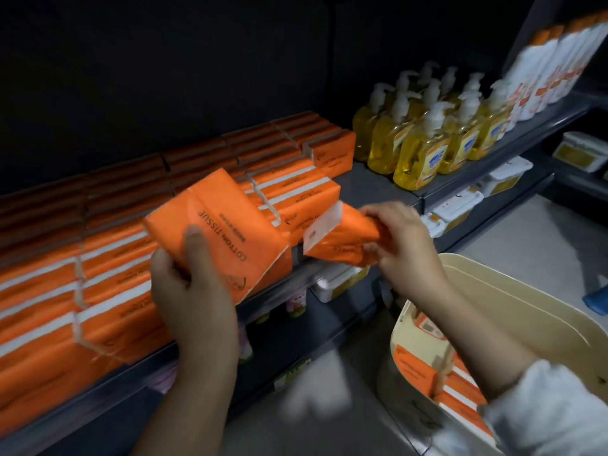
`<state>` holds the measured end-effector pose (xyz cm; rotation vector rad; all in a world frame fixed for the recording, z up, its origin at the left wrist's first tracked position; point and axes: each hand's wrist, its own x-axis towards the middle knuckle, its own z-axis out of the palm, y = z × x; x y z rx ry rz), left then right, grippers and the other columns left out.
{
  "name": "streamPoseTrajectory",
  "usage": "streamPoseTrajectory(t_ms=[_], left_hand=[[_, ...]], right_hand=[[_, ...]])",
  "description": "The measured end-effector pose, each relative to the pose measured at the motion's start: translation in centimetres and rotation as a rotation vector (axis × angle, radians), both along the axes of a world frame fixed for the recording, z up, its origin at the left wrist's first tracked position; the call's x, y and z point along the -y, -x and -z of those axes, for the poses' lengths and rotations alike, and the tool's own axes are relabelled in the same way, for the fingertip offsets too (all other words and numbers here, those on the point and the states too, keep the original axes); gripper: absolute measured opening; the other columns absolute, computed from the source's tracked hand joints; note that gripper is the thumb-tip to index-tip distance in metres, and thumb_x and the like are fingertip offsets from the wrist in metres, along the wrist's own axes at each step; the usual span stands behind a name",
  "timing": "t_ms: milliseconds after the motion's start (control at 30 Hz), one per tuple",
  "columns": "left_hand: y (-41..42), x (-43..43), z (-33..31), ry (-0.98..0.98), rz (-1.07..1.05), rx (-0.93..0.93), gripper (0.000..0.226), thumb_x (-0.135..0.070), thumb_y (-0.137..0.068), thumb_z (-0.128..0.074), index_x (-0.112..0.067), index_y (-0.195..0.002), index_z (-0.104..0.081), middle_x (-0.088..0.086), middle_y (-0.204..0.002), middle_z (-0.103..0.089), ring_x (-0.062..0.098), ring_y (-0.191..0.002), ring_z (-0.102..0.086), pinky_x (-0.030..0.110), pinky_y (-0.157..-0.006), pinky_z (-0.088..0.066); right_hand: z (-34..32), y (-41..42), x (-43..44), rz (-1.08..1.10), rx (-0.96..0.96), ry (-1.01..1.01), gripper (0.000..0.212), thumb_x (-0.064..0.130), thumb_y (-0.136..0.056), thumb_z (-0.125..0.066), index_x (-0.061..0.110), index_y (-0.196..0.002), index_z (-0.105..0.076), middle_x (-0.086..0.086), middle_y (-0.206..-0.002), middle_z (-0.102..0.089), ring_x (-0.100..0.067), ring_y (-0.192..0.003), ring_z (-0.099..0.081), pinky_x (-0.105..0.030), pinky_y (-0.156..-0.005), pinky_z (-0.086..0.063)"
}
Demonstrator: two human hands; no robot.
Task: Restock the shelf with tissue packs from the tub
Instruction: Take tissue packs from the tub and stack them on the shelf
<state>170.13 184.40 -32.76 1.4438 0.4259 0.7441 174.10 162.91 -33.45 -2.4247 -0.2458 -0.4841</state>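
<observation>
Head view: my left hand [194, 291] gripped one tissue pack [223, 232], my right hand [404, 245] clutched a second pack [342, 241] by its end, both just before the shelf [371, 185]. That end-only hold risked dropping it or dislodging shelved packs [296, 192].

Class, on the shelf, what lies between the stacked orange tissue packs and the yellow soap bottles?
The head view shows a bare strip of grey shelf between the stacked tissue packs and the soap bottles.
</observation>
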Motion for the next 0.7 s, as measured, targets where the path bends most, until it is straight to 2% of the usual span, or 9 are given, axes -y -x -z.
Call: streamPoseTrajectory(t_ms=[67, 133, 267, 367, 433, 500, 600, 700], left_hand=[[-0.1, 0.0, 0.0, 0.010, 0.016, 0.002, 0.022, -0.050, -0.087, -0.048, -0.031, -0.076, -0.052, -0.016, -0.065, -0.053, -0.003, -0.060, -0.049, 0.024, -0.061, -0.040], [-0.1, 0.0, 0.1, 0.024, 0.024, 0.008, 0.020, -0.049, -0.088, -0.049, -0.032, -0.080, -0.054, -0.015, -0.070, -0.056, -0.001, -0.065, -0.052, 0.024, -0.064, -0.042], [-0.3, 0.2, 0.0, 0.060, 0.038, 0.016, 0.020, -0.048, -0.088, -0.050, -0.029, -0.089, -0.056, -0.013, -0.078, -0.059, 0.002, -0.071, -0.057, 0.027, -0.069, -0.045], [-0.3, 0.5, -0.3, 0.069, 0.055, 0.022, 0.016, -0.043, -0.092, -0.051, -0.029, -0.089, -0.056, -0.014, -0.076, -0.060, -0.002, -0.068, -0.057, 0.021, -0.065, -0.046], [-0.2, 0.7, -0.4, 0.068, 0.066, 0.023, 0.013, -0.039, -0.094, -0.050, -0.031, -0.085, -0.055, -0.015, -0.072, -0.060, -0.005, -0.063, -0.056, 0.016, -0.059, -0.045], [-0.2, 0.9, -0.6, 0.055, 0.090, 0.038, 0.011, -0.039, -0.093, -0.051, -0.031, -0.087, -0.056, -0.014, -0.074, -0.061, -0.005, -0.065, -0.057, 0.015, -0.060, -0.045], [-0.1, 1.3, -0.5, 0.033, 0.153, 0.055, 0.018, -0.044, -0.089, -0.052, -0.029, -0.095, -0.060, -0.013, -0.082, -0.065, -0.002, -0.074, -0.061, 0.020, -0.067, -0.046], [-0.1, 2.0, -0.5, 0.037, 0.215, 0.048, 0.018, -0.046, -0.086, -0.052, -0.033, -0.093, -0.062, -0.012, -0.085, -0.067, 0.003, -0.080, -0.063, 0.027, -0.072, -0.048]], right_hand=[[-1.1, -1.3, -0.9, -0.108, 0.040, 0.209, 0.052, -0.002, -0.065, -0.062, 0.010, -0.115, -0.062, -0.009, -0.110, -0.059, -0.029, -0.103, -0.047, -0.022, -0.082, -0.027], [-1.8, -2.7, -1.9, -0.152, 0.074, 0.356, 0.056, -0.005, -0.062, -0.067, 0.011, -0.115, -0.062, -0.009, -0.110, -0.060, -0.030, -0.101, -0.048, -0.022, -0.081, -0.027], [-1.7, -4.7, -3.6, -0.223, 0.149, 0.473, 0.056, -0.008, -0.057, -0.068, 0.011, -0.110, -0.066, -0.010, -0.104, -0.065, -0.034, -0.091, -0.055, -0.036, -0.082, -0.040], [-0.1, -5.0, -4.1, -0.165, 0.206, 0.415, 0.050, -0.005, -0.058, -0.069, 0.010, -0.105, -0.069, -0.009, -0.098, -0.065, -0.035, -0.086, -0.057, -0.041, -0.077, -0.045], [1.0, -4.5, -4.3, -0.091, 0.239, 0.361, 0.045, -0.002, -0.062, -0.062, 0.010, -0.105, -0.069, -0.009, -0.098, -0.064, -0.035, -0.084, -0.055, -0.041, -0.072, -0.045], [1.4, -3.9, -4.5, -0.053, 0.267, 0.324, 0.042, 0.002, -0.067, -0.051, 0.008, -0.105, -0.069, -0.009, -0.098, -0.065, -0.034, -0.083, -0.056, -0.039, -0.070, -0.046], [0.8, -3.3, -4.4, -0.071, 0.238, 0.234, 0.047, -0.001, -0.065, -0.051, 0.006, -0.109, -0.067, -0.010, -0.105, -0.065, -0.035, -0.093, -0.058, -0.033, -0.077, -0.044], [-0.2, -2.1, -3.7, -0.016, 0.199, 0.024, 0.050, -0.007, -0.072, -0.052, 0.010, -0.119, -0.061, -0.005, -0.118, -0.061, -0.025, -0.111, -0.054, -0.028, -0.092, -0.041]])
